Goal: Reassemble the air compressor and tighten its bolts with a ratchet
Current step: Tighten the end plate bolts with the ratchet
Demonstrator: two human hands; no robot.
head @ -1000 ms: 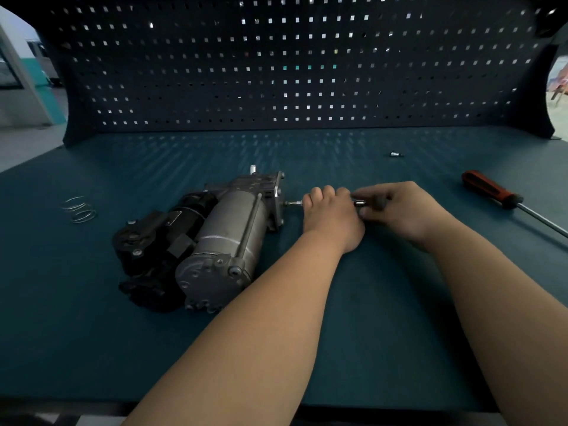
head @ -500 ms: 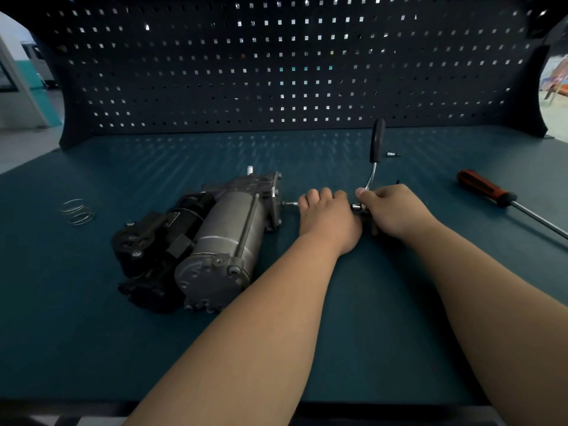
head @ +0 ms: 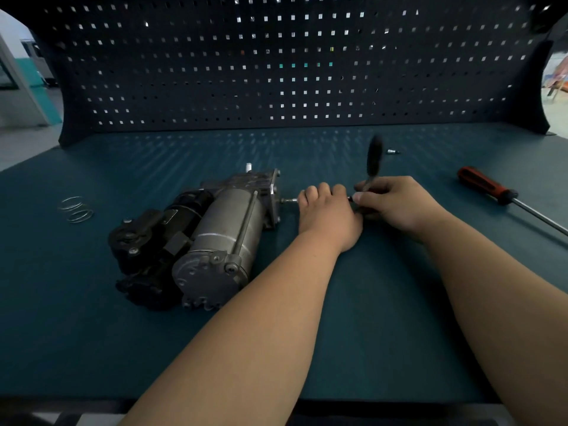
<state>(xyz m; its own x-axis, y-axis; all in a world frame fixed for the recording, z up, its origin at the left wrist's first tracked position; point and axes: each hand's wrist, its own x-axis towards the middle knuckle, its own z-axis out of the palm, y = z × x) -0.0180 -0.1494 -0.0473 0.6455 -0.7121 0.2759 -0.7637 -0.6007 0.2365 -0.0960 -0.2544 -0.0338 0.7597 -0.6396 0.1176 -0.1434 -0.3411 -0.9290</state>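
Both arms are being seen bare along their whole visible length, the broad left forearm and the right forearm being left uncovered down to the left hand and the right hand.

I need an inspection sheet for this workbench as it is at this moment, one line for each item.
Surface: teal bench mat, flat.
Job's things: air compressor lies left of the hands; ratchet, handle upright and blurred, shaft pointing at the compressor's end plate.
Clutter: red-handled screwdriver at right; wire rings at left; small metal part behind the hands.
Grippers: left hand grips the ratchet's shaft; right hand grips its head.
Cables: nothing seen.
Surroundings: dark pegboard behind the bench.
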